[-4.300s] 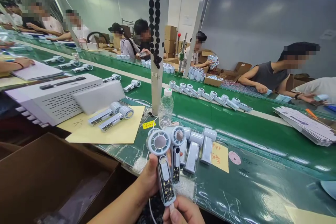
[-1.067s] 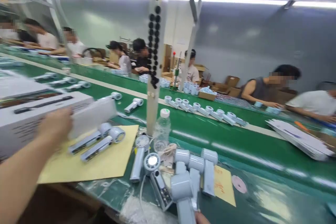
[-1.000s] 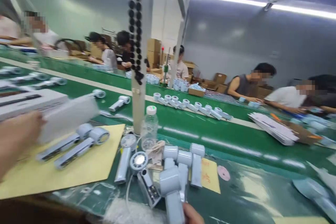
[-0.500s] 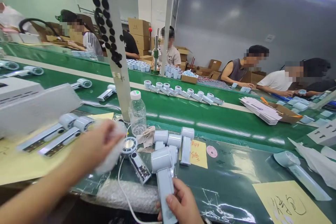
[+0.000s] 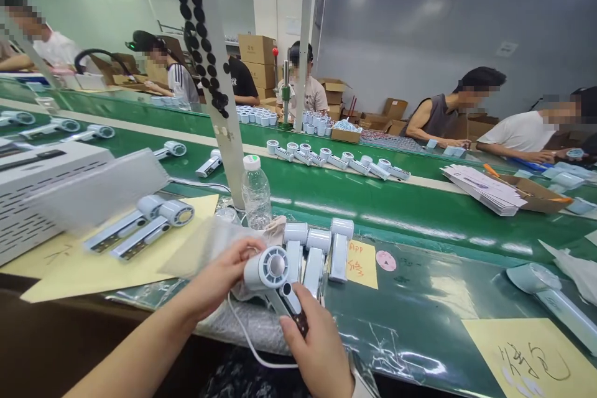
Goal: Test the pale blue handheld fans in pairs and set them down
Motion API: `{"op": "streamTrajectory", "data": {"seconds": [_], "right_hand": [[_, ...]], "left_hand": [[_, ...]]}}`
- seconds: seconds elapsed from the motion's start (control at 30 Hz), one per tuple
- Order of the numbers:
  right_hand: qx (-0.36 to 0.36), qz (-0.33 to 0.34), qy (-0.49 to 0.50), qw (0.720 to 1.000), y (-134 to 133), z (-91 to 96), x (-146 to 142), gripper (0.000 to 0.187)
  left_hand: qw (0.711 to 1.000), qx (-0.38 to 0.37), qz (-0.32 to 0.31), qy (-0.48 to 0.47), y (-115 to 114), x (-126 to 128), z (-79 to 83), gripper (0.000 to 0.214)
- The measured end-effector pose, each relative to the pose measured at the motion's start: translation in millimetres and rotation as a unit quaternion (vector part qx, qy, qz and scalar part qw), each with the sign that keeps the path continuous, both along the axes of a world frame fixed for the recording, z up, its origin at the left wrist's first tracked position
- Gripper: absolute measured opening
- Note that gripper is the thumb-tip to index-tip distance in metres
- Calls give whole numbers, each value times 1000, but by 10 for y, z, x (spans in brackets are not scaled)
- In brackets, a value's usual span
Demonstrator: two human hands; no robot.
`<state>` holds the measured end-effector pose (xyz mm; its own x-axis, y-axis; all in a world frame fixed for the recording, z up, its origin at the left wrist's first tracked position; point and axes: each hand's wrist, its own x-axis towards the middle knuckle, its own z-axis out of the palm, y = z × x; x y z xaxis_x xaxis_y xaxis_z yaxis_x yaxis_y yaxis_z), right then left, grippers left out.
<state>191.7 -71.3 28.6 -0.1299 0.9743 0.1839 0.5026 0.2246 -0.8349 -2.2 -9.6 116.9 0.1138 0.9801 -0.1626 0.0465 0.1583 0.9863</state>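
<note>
My right hand (image 5: 319, 339) is wrapped around the handle of a pale blue handheld fan (image 5: 273, 267), held tilted above the bench edge with its round grille and button panel facing me. My left hand (image 5: 228, 273) is beside the fan's head, fingers curled on a translucent plastic bag (image 5: 198, 249) that is partly blurred. Just behind the held fan, several similar fans lie on the bench, one with a plain white-blue handle (image 5: 339, 258). A white cable (image 5: 247, 339) loops below my hands. Bubble wrap (image 5: 265, 329) lies under them, partly hidden.
A clear bottle (image 5: 255, 193) stands by the post (image 5: 228, 143). Two fans (image 5: 149, 227) rest on yellow paper at left, near a white slotted box (image 5: 46, 199). More fans lie on the green conveyor (image 5: 401, 211). Several co-workers sit across it. A lone fan (image 5: 555, 305) lies at right.
The fan in my right hand has turned from its plain back to its grille side and risen slightly. My left hand has moved right to the fan's head. The view has shifted.
</note>
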Motion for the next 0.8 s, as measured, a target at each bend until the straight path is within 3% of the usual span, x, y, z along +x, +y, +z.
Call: {"op": "streamTrajectory", "data": {"seconds": [0.03, 0.1, 0.23, 0.33, 0.4, 0.47, 0.53, 0.6, 0.63, 0.7, 0.73, 0.8], "right_hand": [[6, 4, -27, 1000, 28, 36, -31, 45], [13, 10, -73, 997, 79, 109, -67, 45], [28, 32, -148, 988, 102, 260, -90, 43], [26, 33, -218, 975, 53, 413, -142, 42], [31, 31, -275, 960, 23, 531, -183, 44], [44, 46, -290, 955, 27, 639, -190, 36], [23, 71, -197, 978, 75, 720, -141, 21], [-84, 100, 4, 991, 134, 770, -51, 27], [-151, 114, 122, 974, 151, 787, -3, 38], [-252, 175, 296, 905, 133, 818, 75, 58], [-262, 210, 328, 883, 97, 834, 100, 67], [-220, 268, 305, 887, -11, 864, 120, 82]], "left_hand": [[997, -33, 36, -54, -11, -13, -9, 33], [993, -40, 85, -75, -25, -41, -42, 39], [991, 48, 121, 24, -29, -112, -54, 33], [966, 153, 82, 193, -85, -100, 1, 22], [891, 295, -9, 346, -176, -20, 38, 22], [775, 434, -124, 442, -291, 88, 73, 27], [675, 522, -184, 489, -397, 167, 125, 34], [638, 547, -165, 517, -479, 175, 208, 38], [642, 548, -142, 517, -517, 152, 260, 39], [686, 538, -108, 477, -604, 70, 381, 40], [722, 524, -99, 440, -661, 22, 446, 42], [797, 495, -68, 340, -803, -71, 578, 47]]}}
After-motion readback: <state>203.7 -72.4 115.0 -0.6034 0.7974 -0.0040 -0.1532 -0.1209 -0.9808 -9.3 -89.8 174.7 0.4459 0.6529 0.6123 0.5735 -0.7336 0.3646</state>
